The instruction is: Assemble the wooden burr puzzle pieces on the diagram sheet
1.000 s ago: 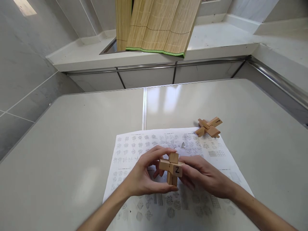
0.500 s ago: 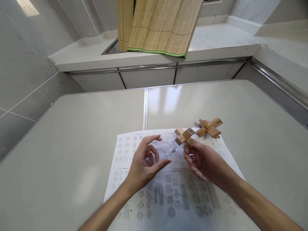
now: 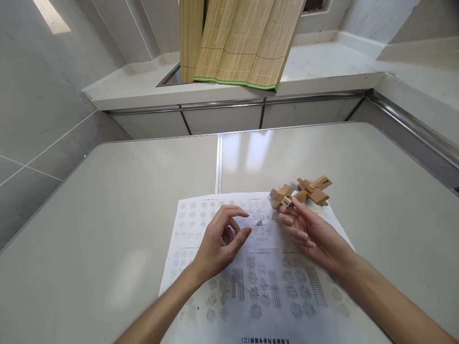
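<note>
Between the thumb and fingers of my right hand (image 3: 310, 229) is a small wooden interlocking puzzle (image 3: 282, 196), with a numbered end turned toward me. Just behind it, a second wooden puzzle piece cluster (image 3: 315, 188), cross-shaped and marked with a number, rests at the far right corner of the paper. My left hand (image 3: 224, 236) hovers over the printed sheet (image 3: 265, 286), thumb and forefinger curved with a gap between them and nothing in it. Rows of small diagrams and printed text cover the sheet.
The pale table (image 3: 89, 229) has a metal seam (image 3: 219, 162) running away from me. Beyond it, a bamboo mat (image 3: 244, 52) edged in green hangs over a white counter (image 3: 326, 64). Grey tiled wall (image 3: 43, 95) stands at the left.
My right hand has turned the held puzzle and brought it closer to the other one. My left thumb and forefinger have drawn nearer each other. The view has shifted slightly.
</note>
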Action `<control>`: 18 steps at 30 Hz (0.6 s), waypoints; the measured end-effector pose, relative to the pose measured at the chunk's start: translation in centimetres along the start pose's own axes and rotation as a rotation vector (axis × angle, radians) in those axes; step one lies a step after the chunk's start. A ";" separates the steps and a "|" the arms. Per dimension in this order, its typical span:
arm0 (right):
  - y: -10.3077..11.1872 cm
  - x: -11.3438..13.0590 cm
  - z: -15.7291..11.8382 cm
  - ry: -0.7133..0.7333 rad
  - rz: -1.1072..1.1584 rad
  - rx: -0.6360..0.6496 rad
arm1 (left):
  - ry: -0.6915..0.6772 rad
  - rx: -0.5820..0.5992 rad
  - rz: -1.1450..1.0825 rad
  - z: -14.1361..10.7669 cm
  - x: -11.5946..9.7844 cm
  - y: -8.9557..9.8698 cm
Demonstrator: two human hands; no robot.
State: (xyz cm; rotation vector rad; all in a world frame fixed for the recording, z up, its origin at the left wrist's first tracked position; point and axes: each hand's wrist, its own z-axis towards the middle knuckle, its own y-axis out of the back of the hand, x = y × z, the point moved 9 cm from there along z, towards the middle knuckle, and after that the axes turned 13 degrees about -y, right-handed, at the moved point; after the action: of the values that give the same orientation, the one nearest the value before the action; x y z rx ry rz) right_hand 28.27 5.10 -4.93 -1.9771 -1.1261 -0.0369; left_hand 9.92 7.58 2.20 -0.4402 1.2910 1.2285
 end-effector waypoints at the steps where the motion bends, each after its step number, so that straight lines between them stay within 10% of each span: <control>1: 0.0 0.0 0.0 -0.002 0.022 0.016 | -0.012 0.006 0.005 0.0 0.0 -0.1; 11: -0.9 -0.6 -0.5 -0.018 -0.002 0.134 | -0.100 0.257 0.238 -3.8 -3.7 -1.3; 18: -0.8 -5.1 -7.4 0.166 -0.593 -0.048 | -0.065 -0.044 0.534 -14.8 -6.1 2.7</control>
State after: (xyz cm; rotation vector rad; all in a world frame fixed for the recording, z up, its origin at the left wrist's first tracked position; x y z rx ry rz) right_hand 27.25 -3.21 -1.68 -1.5811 -1.5670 -0.5320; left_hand 1.71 -6.25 4.08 -0.0798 1.3729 1.7009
